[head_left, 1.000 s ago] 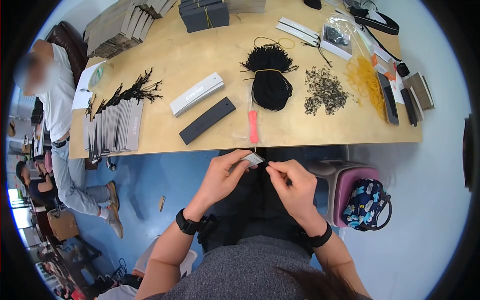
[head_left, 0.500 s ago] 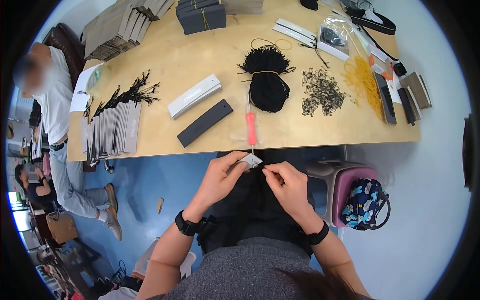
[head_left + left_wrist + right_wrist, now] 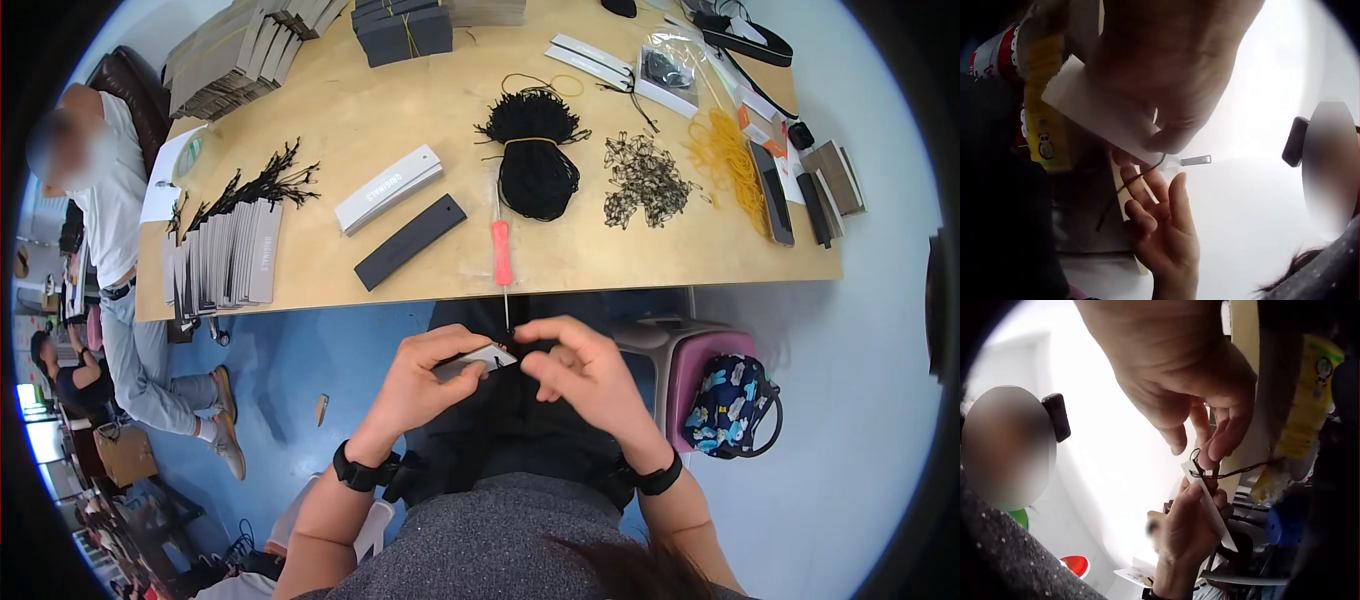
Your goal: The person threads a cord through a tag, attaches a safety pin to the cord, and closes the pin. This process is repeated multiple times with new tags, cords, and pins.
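One white stack (image 3: 389,190) reads "ORIGINALS"; left hand (image 3: 422,375) pinches a tag (image 3: 487,355); right hand (image 3: 582,375), fingers parted, beside it.

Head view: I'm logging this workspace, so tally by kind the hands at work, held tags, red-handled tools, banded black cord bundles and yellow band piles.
Left hand plus right hand: 2
Held tag: 1
Red-handled tool: 1
Black cord bundle: 1
Yellow band pile: 1
Total: 6
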`<control>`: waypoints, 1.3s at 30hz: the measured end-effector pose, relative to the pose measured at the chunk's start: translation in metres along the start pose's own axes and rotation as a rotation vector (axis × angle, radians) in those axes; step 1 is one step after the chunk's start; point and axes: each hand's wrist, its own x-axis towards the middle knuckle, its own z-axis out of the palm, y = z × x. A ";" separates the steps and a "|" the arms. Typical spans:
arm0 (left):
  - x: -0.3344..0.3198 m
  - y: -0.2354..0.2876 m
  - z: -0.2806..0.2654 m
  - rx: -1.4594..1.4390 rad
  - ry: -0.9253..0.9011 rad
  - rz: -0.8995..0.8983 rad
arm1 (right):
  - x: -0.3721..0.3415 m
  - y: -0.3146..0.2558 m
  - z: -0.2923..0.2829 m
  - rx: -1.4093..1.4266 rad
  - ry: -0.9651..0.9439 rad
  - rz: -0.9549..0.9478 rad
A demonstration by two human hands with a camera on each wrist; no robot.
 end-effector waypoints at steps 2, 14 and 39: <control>0.000 0.009 -0.005 0.070 -0.054 0.016 | 0.006 -0.010 -0.004 0.032 0.000 -0.032; -0.003 0.020 -0.016 0.167 -0.097 0.062 | 0.022 -0.008 -0.009 0.553 -0.362 0.192; -0.016 0.039 -0.030 -0.101 -0.053 -0.175 | 0.012 -0.009 0.007 -0.026 0.080 -0.221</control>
